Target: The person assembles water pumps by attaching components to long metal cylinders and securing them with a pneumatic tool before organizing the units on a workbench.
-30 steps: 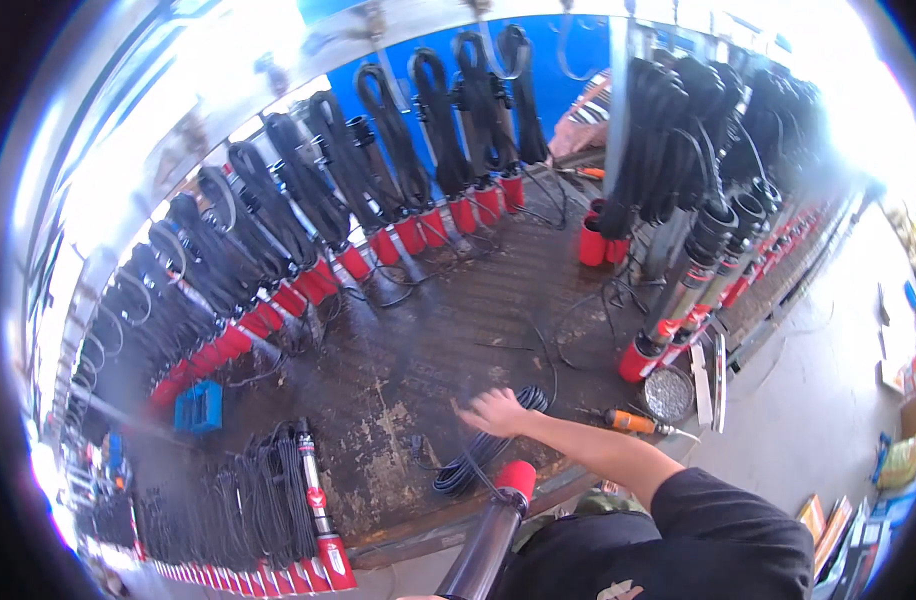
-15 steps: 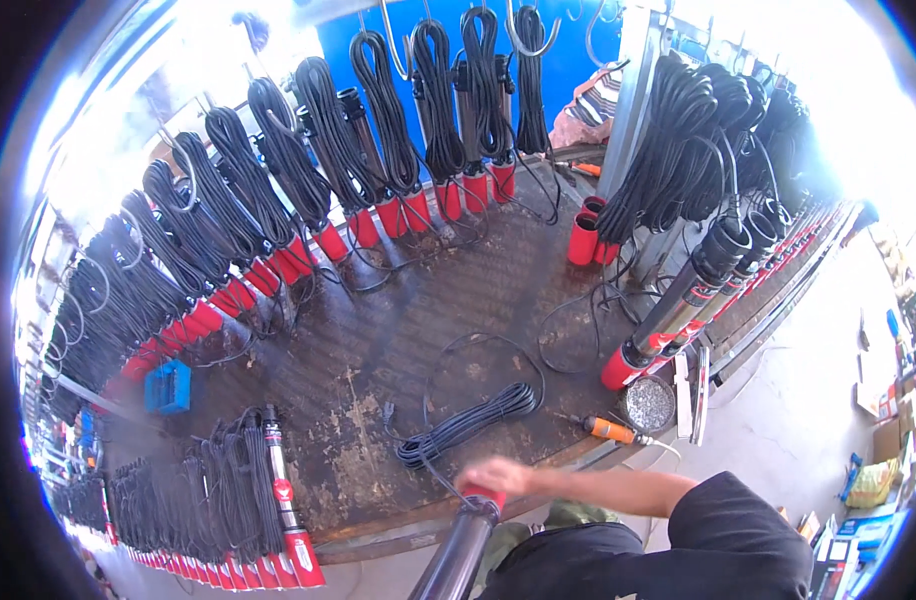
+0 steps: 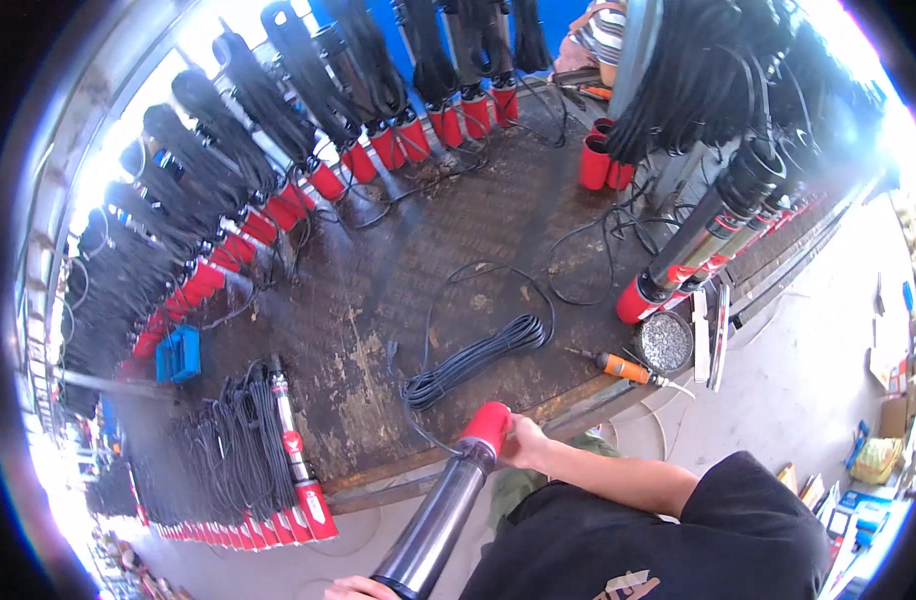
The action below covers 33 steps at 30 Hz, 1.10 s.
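A long steel submersible pump (image 3: 440,515) with a red end cap (image 3: 487,425) lies tilted in front of me at the bench's near edge. At the cap's right side my right hand (image 3: 524,443) is closed on it, its fingertips partly hidden behind. Low in the view my left hand (image 3: 361,589) grips the pump's near end, cut off by the picture's rim. From just below the cap a black cable runs to a tied cable coil (image 3: 478,362) on the dark worn workbench (image 3: 378,290).
Upright pumps with hanging cable coils (image 3: 308,95) line the far and left sides. More pumps (image 3: 703,235) stand at right, beside a round dish of small metal parts (image 3: 664,341) and an orange power tool (image 3: 621,367). A blue crate (image 3: 178,354) sits left; another person (image 3: 593,40) is behind.
The view has shifted, so the bench sits higher in it. The pump's red cap has risen into fuller view, my right hand now at its side. My left hand has appeared at the near end.
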Motion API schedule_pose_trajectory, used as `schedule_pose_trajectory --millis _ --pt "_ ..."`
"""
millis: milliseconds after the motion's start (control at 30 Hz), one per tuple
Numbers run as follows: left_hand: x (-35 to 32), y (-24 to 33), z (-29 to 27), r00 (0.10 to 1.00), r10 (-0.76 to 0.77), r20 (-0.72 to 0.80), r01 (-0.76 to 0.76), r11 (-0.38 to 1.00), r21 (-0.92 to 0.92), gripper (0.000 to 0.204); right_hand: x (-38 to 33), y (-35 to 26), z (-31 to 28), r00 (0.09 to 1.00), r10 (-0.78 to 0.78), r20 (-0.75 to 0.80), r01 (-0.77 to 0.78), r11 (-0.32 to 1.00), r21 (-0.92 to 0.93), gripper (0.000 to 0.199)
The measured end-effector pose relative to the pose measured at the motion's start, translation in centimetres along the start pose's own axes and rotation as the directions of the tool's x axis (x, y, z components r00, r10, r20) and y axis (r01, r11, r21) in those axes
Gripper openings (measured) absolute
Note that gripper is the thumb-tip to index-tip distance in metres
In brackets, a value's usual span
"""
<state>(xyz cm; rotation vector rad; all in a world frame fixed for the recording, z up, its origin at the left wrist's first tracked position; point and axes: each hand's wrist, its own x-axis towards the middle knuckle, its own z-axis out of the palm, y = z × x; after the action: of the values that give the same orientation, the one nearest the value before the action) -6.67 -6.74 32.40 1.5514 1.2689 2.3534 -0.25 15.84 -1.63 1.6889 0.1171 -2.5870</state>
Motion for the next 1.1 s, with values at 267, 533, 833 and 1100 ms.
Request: schedule_pose_trajectory --millis 267,533,833,1100 --pt "2.2 -0.3 11.0 0.973 -0.064 0.222 0.031 0.988 0.152 0.027 -0.4 0.8 1.7 0.896 0.132 0.424 -0.256 0.934 0.25 0.061" --pt "3.2 -0.5 14.1 0.878 -0.044 0.476 -0.007 0.994 0.105 0.033 -7.9 0.8 -0.7 0.921 0.244 0.303 -0.302 0.939 0.164 0.061" --pt "4.8 -1.5 15.1 0.759 -0.197 0.621 0.221 0.975 0.039 0.035 -14.4 -9.9 -10.1 0.811 -0.331 0.482 0.51 -0.001 -0.86 0.036" --pt "-8.9 -12.8 7.5 0.354 -0.899 -0.26 0.86 0.203 0.468 0.03 -16.3 -32.0 -23.3 0.268 -0.949 -0.167 -0.127 0.137 -0.982 0.039"
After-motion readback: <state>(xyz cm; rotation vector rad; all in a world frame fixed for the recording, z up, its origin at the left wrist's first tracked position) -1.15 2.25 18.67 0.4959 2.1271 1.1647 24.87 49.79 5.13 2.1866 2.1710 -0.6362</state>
